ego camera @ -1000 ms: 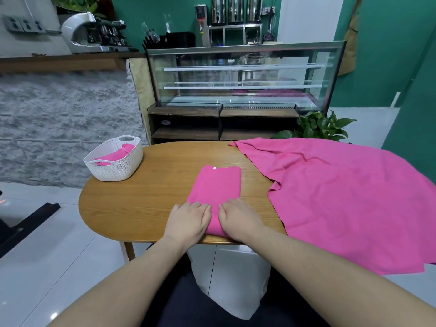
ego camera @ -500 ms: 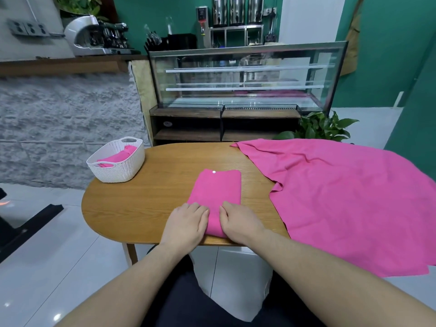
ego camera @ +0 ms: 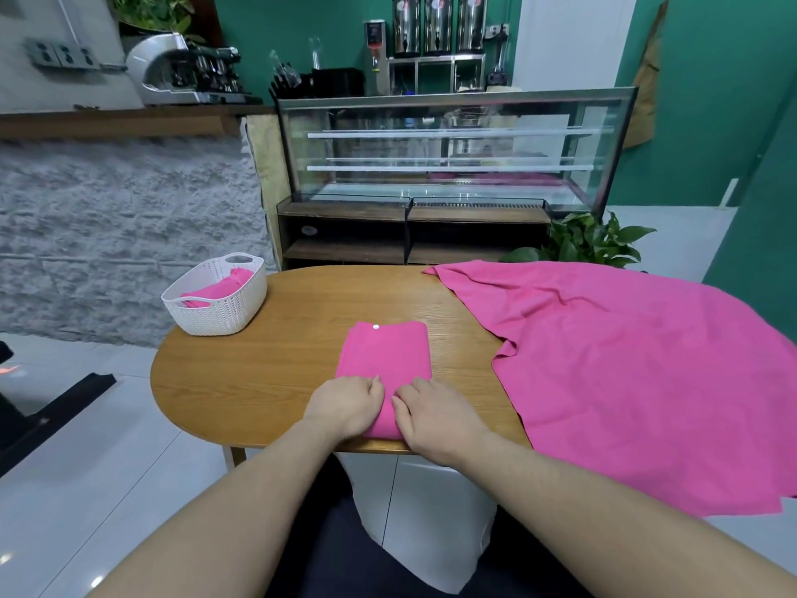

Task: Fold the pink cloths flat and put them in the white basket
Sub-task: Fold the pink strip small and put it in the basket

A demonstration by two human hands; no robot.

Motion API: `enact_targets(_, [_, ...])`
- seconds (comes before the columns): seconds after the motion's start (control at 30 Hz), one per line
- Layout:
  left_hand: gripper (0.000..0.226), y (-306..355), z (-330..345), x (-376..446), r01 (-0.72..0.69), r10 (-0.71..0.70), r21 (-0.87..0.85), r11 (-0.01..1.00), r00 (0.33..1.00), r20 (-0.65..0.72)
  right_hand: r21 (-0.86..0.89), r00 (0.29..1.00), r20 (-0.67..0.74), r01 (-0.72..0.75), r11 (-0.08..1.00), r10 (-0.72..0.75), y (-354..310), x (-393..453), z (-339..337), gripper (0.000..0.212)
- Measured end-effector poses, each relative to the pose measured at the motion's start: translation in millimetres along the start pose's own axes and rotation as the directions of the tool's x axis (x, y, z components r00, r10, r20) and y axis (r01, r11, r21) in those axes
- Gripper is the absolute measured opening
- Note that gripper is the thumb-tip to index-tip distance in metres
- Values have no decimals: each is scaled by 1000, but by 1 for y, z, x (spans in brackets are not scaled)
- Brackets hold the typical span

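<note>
A folded pink cloth (ego camera: 388, 353) with a small white dot near its far edge lies lengthwise on the wooden table (ego camera: 267, 381), close to the front edge. My left hand (ego camera: 345, 405) and my right hand (ego camera: 435, 414) sit side by side on its near end, fingers curled in toward each other and gripping the fabric. The white woven basket (ego camera: 233, 310) stands at the table's far left corner and holds a folded pink cloth (ego camera: 218, 289). A large unfolded pink cloth (ego camera: 638, 373) covers the table's right side and hangs over its edge.
Behind the table stands a glass display case (ego camera: 453, 144) on a wooden shelf unit, with a potted plant (ego camera: 591, 241) at its right. A grey stone counter wall (ego camera: 120, 235) rises at the left. White tiled floor surrounds the table.
Both hands went from lying flat on the cloth's near end to curling their fingers into it. The camera view shifted slightly; the cloths and the basket stayed put.
</note>
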State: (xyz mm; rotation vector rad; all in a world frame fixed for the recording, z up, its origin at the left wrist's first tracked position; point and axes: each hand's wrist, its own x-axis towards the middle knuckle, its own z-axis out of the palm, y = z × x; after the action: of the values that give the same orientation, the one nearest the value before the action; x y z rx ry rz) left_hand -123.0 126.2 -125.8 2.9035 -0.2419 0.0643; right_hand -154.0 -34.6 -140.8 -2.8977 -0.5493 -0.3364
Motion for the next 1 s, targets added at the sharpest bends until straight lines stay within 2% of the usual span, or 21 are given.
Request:
enact_targets(0.07, [56, 0, 1, -1, -63, 63, 38, 997, 998, -25, 43, 1000, -22, -4, 999, 5, -2, 0, -5, 52])
enact_targets(0.17, [51, -10, 9, -12, -206, 255, 223, 953, 942, -220, 129, 1000, -7, -16, 992, 17, -2, 7, -8, 49])
enact_targets(0.27, [37, -20, 23, -22, -273, 346, 266, 925, 894, -285, 200, 986, 136, -127, 971, 101, -2, 15, -9, 44])
enact_targets(0.37, [37, -19, 25, -22, -252, 320, 237, 938, 892, -320, 212, 979, 163, -153, 965, 119, 0, 17, -8, 45])
enact_targets(0.47, [39, -13, 19, -16, -238, 308, 237, 942, 894, -327, 176, 996, 53, -80, 981, 72, 2, 11, -6, 42])
enact_targets(0.6, [44, -2, 11, -11, -137, 154, 97, 986, 969, -193, 200, 988, -150, 2, 980, 28, 7, 2, 3, 30])
enact_targets(0.67, [47, 3, 3, -9, -82, 92, 89, 993, 989, -118, 193, 983, -180, 10, 981, 26, 7, 0, 6, 28])
enact_targets(0.73, [48, 4, 0, -10, -85, 95, 102, 991, 990, -102, 186, 985, -172, 16, 982, 17, 6, 1, 3, 26])
enact_targets(0.83, [45, -1, 7, -16, -143, 167, 127, 982, 964, -208, 226, 991, -134, 12, 974, 19, 6, 4, -2, 22])
enact_targets(0.93, [45, -13, 20, -23, -178, 224, 165, 970, 918, -326, 295, 996, -30, -71, 953, 84, 6, 8, -5, 22])
enact_targets(1.0, [41, -22, 27, -26, -222, 283, 201, 954, 885, -368, 319, 985, 88, -169, 933, 148, 5, 12, -9, 22])
